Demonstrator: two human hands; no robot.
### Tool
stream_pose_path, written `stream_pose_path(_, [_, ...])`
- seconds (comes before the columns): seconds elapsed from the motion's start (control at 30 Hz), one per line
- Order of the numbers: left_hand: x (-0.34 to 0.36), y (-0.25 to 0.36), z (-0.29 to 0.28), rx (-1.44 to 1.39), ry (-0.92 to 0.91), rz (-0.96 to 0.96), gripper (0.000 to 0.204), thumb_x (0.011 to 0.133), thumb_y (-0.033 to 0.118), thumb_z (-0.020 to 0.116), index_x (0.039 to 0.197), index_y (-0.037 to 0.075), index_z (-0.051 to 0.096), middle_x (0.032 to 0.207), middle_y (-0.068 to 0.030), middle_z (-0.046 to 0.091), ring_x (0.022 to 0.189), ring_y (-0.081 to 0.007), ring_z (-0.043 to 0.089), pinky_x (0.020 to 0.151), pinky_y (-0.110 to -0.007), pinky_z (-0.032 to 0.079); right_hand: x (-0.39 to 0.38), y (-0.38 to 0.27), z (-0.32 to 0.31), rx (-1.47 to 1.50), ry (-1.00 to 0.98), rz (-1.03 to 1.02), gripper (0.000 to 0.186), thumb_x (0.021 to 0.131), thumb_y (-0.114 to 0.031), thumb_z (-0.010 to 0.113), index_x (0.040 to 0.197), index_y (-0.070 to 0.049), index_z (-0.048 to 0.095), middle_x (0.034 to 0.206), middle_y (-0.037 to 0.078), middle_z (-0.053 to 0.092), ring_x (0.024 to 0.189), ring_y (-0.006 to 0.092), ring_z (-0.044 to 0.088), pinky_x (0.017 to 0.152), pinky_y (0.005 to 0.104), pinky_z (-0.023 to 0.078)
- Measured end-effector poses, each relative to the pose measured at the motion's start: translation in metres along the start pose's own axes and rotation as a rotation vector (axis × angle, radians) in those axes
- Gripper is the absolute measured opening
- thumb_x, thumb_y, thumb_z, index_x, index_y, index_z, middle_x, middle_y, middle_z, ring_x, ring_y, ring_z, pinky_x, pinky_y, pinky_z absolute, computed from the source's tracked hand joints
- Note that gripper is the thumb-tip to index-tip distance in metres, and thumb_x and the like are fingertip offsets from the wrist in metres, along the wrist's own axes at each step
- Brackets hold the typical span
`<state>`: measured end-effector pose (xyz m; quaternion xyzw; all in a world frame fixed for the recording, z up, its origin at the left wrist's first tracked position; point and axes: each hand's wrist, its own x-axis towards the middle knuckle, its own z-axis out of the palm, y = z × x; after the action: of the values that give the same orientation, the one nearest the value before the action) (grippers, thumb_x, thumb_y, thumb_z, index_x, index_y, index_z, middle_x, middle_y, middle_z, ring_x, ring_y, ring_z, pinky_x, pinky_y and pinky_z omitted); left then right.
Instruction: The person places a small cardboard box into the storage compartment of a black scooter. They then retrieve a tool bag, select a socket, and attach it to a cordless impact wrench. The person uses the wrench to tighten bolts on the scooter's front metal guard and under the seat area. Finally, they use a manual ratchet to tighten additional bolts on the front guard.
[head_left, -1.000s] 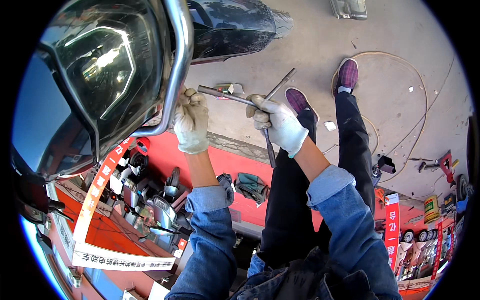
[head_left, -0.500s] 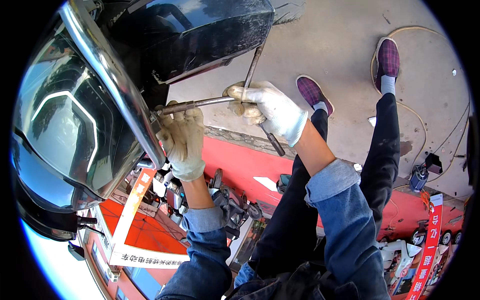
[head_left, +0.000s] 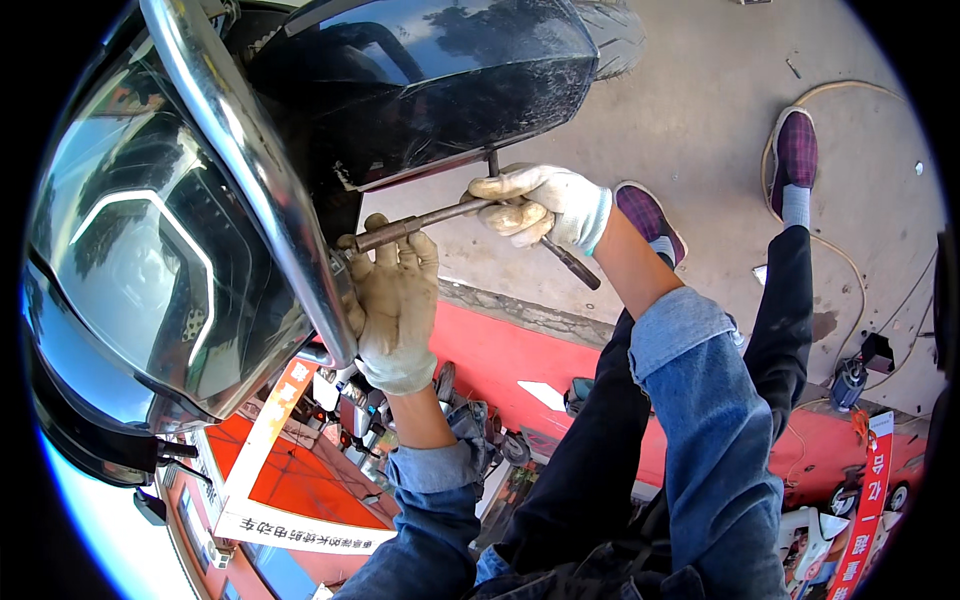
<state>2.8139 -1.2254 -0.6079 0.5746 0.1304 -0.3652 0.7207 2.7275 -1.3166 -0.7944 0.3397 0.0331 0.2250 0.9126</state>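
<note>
A steel T-handle socket wrench (head_left: 437, 217) runs from my right hand to a spot beside the curved chrome bar (head_left: 232, 150) of a dark motorbike or scooter. My gloved right hand (head_left: 545, 205) is closed around the joint of its crossbar, whose dark end sticks out below the fingers. My gloved left hand (head_left: 392, 305), palm toward me, has its fingers bent behind and over the wrench's socket end, steadying it. Its thumb is partly hidden by the chrome bar. The fastener at the socket's tip cannot be made out.
The black front fender (head_left: 450, 90) and tyre (head_left: 612, 40) are just above my hands. A glossy headlight panel (head_left: 140, 260) fills the left. A hose (head_left: 850, 255) lies on the concrete beyond my feet, near a small blue device (head_left: 848, 385). Parked vehicles stand behind a red ground strip (head_left: 490, 365).
The wrench has turned in my right hand: its upper crossbar arm is now mostly hidden behind the fingers and fender. The view has shifted slightly; my left hand stays at the socket end.
</note>
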Motion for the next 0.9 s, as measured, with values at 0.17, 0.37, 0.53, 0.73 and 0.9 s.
stream_pose_path(0.17, [-0.001,0.000,-0.005,-0.012,-0.052,0.017,0.044,0.071,0.032,0.075,0.110,0.015,0.061,0.121,-0.0038,0.055,0.115,-0.0187,0.046,0.104,-0.037,0.031,0.003,0.004,0.012,-0.056,0.008,-0.025,0.027,0.098,-0.022,0.041,0.097,0.002,0.053,0.060,0.002,0.044,0.039,0.0020,0.023,0.034,0.0183,0.017])
stream_pose_path(0.37, [0.005,-0.005,-0.014,-0.074,-0.094,-0.001,0.040,0.078,0.030,0.070,0.113,0.013,0.060,0.120,-0.0039,0.056,0.113,-0.0196,0.049,0.103,-0.039,0.032,-0.057,0.043,0.028,-0.145,0.288,-0.186,0.023,0.098,-0.024,0.041,0.095,-0.004,0.051,0.058,-0.001,0.040,0.039,0.0027,0.025,0.034,0.0187,0.019])
stream_pose_path(0.53, [0.004,-0.008,-0.013,-0.170,-0.210,0.079,0.041,0.078,0.028,0.071,0.113,0.011,0.060,0.118,-0.0066,0.059,0.109,-0.0218,0.053,0.101,-0.040,0.035,-0.123,0.069,0.033,-0.184,0.804,-0.287,0.019,0.097,-0.019,0.041,0.085,-0.007,0.049,0.061,0.003,0.046,0.038,0.0041,0.025,0.034,0.0196,0.022])
stream_pose_path(0.73, [0.016,-0.020,-0.016,-0.201,-0.241,0.239,0.048,0.077,0.038,0.069,0.111,0.004,0.061,0.111,-0.0096,0.061,0.103,-0.0212,0.054,0.098,-0.040,0.038,-0.154,0.067,0.096,-0.675,1.086,-0.253,0.016,0.091,-0.016,0.054,0.086,-0.001,0.053,0.056,0.006,0.051,0.036,0.0051,0.031,0.034,0.0219,0.020])
stream_pose_path(0.9, [-0.001,-0.029,-0.016,-0.257,-0.070,0.289,0.036,0.084,0.035,0.064,0.106,0.007,0.062,0.103,-0.0073,0.064,0.099,-0.0208,0.059,0.091,-0.041,0.043,-0.146,0.068,0.171,-1.149,1.094,-0.265,0.019,0.091,-0.017,0.055,0.092,0.002,0.056,0.057,0.003,0.051,0.039,0.0027,0.032,0.035,0.0205,0.021])
